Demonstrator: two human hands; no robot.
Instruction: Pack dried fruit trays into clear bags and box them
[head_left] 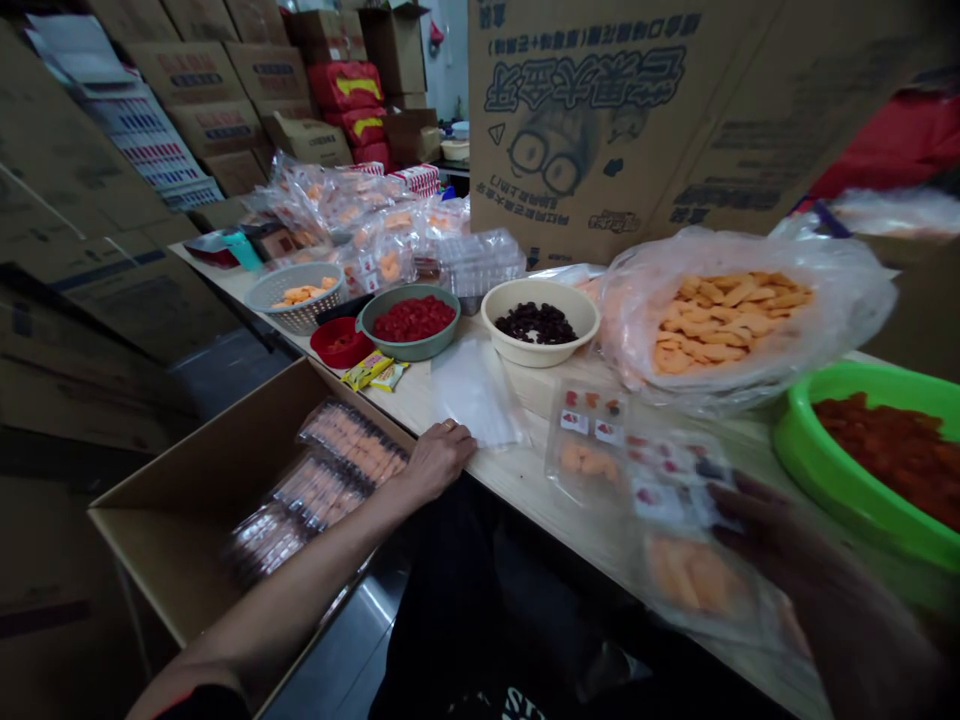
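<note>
At the table's front edge, my left hand (441, 458) has its fingers curled closed beside a stack of clear plastic bags (476, 390); what they grip, if anything, is hidden. My right hand (772, 525), smeared by motion, grips the right side of a clear compartment tray (686, 515) holding orange pieces, small packets and dark and red bits. A second filled compartment tray (589, 445) lies on the table just left of it. Behind the bags stand a cream bowl (517, 345) of dark dried fruit and a grey-green bowl (416, 350) of red pieces.
An open cardboard box (172, 470) with stacked filled trays (330, 480) sits left, below the table. On the right are a plastic bag (847, 300) of orange slices and a green basin (825, 480). A large carton (600, 130) stands behind, with a perforated basket (300, 315) farther left.
</note>
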